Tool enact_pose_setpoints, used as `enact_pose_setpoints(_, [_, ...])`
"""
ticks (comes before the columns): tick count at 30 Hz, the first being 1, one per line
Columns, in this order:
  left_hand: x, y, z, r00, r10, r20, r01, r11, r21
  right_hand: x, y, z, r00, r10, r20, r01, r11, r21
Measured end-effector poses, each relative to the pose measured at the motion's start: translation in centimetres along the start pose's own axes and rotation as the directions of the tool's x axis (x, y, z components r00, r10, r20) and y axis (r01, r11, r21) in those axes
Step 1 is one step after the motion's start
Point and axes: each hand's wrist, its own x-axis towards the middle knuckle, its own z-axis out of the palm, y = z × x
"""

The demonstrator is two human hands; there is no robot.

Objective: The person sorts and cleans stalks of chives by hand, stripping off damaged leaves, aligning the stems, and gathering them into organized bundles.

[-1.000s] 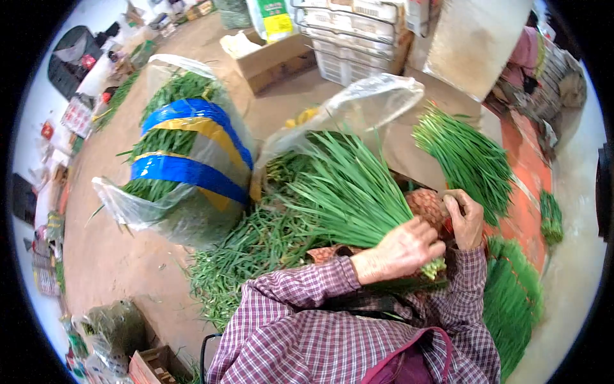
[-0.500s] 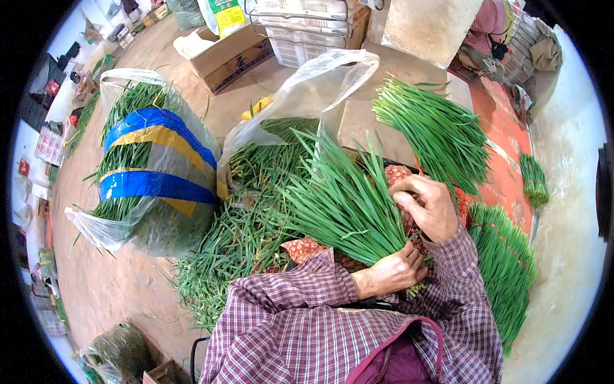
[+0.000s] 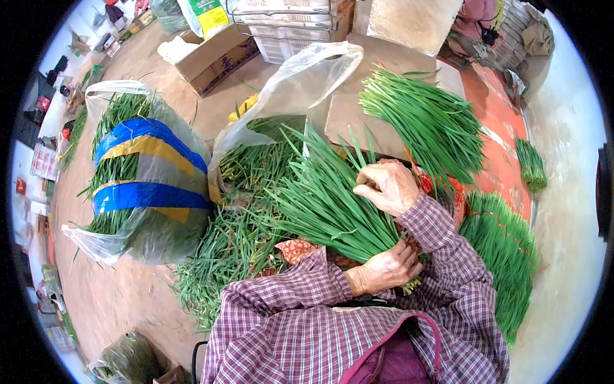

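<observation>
My left hand (image 3: 387, 267) is wrapped round the lower stems of a bunch of garlic chives (image 3: 332, 195), whose leaves fan out up and to the left. The stem ends poke out below the fist. My right hand (image 3: 390, 185) is at the right edge of this bunch, fingers curled in and thumb close to the leaves. Whatever may be between those fingers is too small to make out. Under and left of the bunch lies a heap of loose chive leaves (image 3: 220, 246). A red patterned cloth (image 3: 296, 248) shows beneath the bunch.
Another chive bunch (image 3: 422, 118) lies on cardboard ahead to the right. A large tied pile of chives (image 3: 502, 256) is at my right side. A stuffed plastic bag (image 3: 150, 173) with blue and yellow stripes stands left. Behind are a cardboard box (image 3: 217, 61) and white crates (image 3: 288, 32).
My right hand has moved left and slightly up along the bunch. My left hand keeps its hold on the stems. The whole view has shifted a little.
</observation>
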Motion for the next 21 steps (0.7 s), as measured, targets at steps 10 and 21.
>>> enact_pose_setpoints(10, [0.0, -0.1, 0.0, 1.000, 0.006, -0.023, -0.006, 1.000, -0.020, 2.0, 0.3, -2.8, 0.925, 0.055, -0.376, 0.029, 0.977, 0.213])
enact_pose_setpoints(21, [-0.1, 0.0, -0.2, 0.999, -0.006, 0.031, 0.006, 1.000, -0.012, -3.6, 0.0, -2.4, 0.973, 0.034, 0.226, -0.045, 0.998, 0.042])
